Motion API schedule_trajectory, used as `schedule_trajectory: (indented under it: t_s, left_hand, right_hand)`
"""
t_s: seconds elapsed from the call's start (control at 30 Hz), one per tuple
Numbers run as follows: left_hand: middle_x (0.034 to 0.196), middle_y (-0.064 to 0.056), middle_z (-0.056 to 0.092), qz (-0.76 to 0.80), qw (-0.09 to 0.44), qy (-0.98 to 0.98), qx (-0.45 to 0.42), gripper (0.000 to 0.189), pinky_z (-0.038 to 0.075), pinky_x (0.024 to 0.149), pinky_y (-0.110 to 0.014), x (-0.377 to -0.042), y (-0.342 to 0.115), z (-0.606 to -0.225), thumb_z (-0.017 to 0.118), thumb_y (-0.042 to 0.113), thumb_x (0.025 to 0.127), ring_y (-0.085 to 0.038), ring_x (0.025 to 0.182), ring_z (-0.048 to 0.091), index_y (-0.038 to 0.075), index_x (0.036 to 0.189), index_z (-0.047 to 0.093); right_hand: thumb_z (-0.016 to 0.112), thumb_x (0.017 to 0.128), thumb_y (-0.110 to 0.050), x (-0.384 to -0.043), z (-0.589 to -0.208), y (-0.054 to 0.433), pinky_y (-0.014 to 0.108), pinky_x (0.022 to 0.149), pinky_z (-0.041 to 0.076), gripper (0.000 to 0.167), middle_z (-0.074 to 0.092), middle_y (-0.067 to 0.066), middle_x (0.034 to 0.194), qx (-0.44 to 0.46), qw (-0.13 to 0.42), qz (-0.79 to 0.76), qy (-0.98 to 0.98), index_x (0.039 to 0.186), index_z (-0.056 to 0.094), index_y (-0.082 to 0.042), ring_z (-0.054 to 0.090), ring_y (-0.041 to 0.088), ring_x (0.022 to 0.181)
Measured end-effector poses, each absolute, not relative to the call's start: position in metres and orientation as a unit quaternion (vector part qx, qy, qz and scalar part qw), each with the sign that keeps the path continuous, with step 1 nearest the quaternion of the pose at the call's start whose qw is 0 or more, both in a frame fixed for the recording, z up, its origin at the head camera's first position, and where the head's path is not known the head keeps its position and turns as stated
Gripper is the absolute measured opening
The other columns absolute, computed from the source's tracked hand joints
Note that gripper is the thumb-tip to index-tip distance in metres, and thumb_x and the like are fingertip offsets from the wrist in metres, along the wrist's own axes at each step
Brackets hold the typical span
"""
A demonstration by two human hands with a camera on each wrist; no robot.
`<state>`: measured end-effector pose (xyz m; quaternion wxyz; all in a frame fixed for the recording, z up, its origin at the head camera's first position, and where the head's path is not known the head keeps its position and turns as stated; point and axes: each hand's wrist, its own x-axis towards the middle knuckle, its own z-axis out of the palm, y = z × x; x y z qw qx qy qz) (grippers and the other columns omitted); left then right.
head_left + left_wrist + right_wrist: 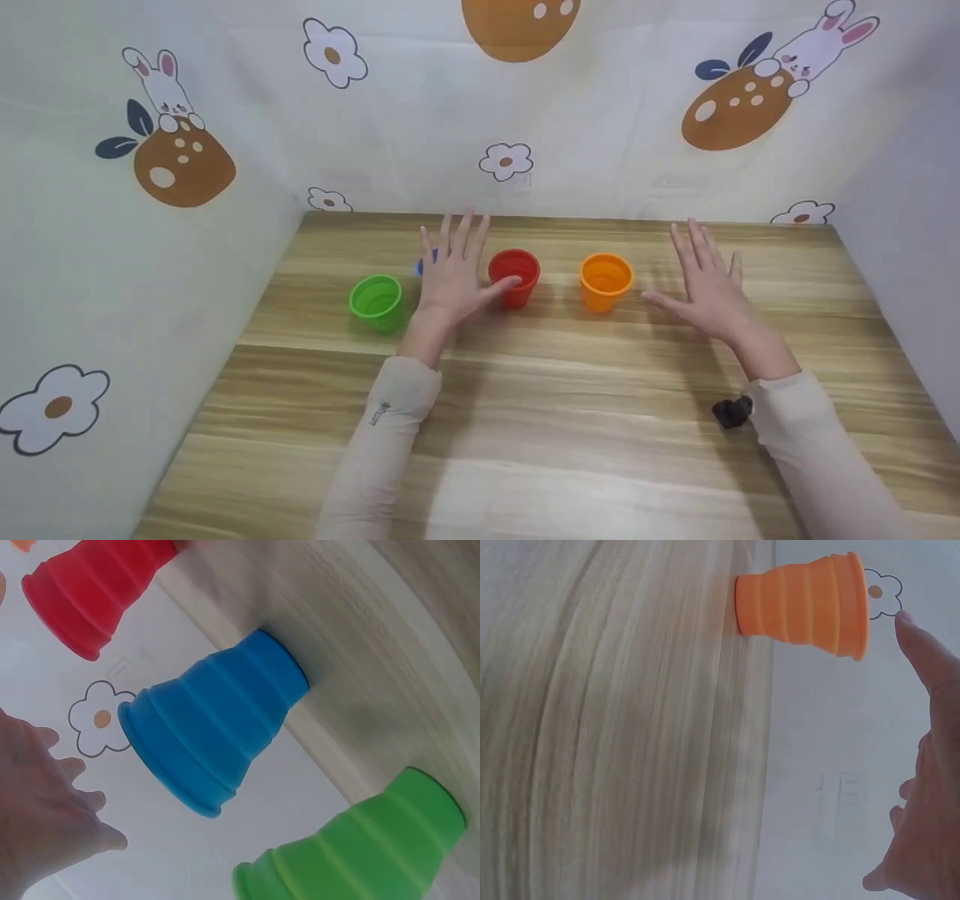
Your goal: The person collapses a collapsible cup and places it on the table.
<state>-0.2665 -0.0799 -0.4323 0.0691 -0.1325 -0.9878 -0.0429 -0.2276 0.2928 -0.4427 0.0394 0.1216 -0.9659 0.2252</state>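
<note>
Fingers spread, my left hand (455, 281) hovers over a blue cup (214, 720) and hides most of it in the head view. Its thumb crosses in front of the red cup (514, 270). To the left of that hand stands a green cup (377, 301). My right hand (709, 292) is also spread out in the air, right of the orange cup (604, 279), with the thumb toward it and a gap between. All the cups stand upright with ribbed sides and wide rims on top. Neither hand holds anything.
A small black object (732, 412) lies beside the right sleeve. The wood-grain table (555, 420) ends at a patterned back wall (600, 112), with pale walls on the left and right.
</note>
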Motion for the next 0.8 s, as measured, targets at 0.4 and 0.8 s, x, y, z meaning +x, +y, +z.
schedule_trajectory:
  t_s: [0.4,0.8]
  left_hand:
    - [0.17,-0.002,-0.001,-0.072,0.059,-0.986,-0.141,0.105,-0.005,0.125,-0.06,-0.265,-0.067,-0.438,0.039,0.085,0.083,-0.031,0.157,-0.005,0.028,0.161,-0.001]
    - [0.17,0.0,-0.001,-0.088,0.061,-0.983,-0.149,0.102,-0.003,0.127,-0.057,-0.264,-0.056,-0.442,0.044,0.081,0.085,-0.027,0.157,-0.004,0.027,0.161,0.002]
  right_hand:
    - [0.066,0.089,-0.056,-0.23,-0.449,0.281,0.073,0.116,-0.013,0.108,-0.008,0.012,0.169,0.125,0.027,0.25,-0.96,0.161,-0.005,-0.019,-0.003,0.041,0.155]
    - [0.069,0.089,-0.051,-0.232,-0.454,0.273,0.074,0.117,-0.006,0.107,-0.001,0.013,0.169,0.138,0.028,0.268,-0.953,0.161,-0.003,-0.018,0.004,0.042,0.154]
